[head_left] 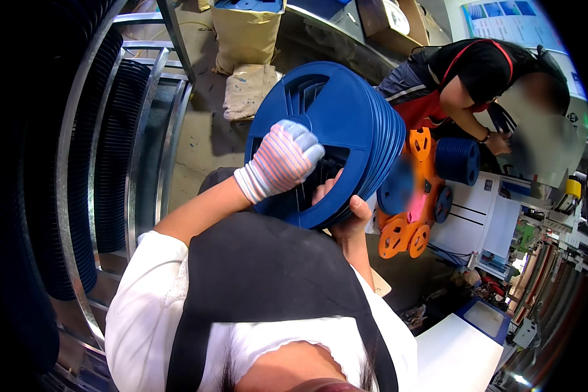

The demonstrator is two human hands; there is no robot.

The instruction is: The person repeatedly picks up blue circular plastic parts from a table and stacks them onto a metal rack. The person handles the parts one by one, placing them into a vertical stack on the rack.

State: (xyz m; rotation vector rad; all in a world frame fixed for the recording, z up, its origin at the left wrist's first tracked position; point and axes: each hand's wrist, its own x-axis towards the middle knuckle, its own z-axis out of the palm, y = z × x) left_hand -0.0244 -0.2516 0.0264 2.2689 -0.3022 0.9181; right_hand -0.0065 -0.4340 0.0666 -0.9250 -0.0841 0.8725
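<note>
A thick stack of blue plastic reel discs [349, 98] leans against my body, its spoked face turned up toward me. My left hand [282, 157], in a white glove with coloured stripes, is closed over the hub area, its fingertips curled out of sight. My bare right hand [347, 212] grips the stack from its lower right, the thumb outside the rim and the fingers showing through an opening in the face. The stack hides part of both hands' grip.
Metal racks [137, 150] with more dark blue discs stand at left. A paper sack [248, 36] and folded sacking [249, 90] lie ahead. At right, another person [467, 81] bends beside orange reels [419, 189] and a small blue stack [457, 161]. A white tabletop [460, 353] is at lower right.
</note>
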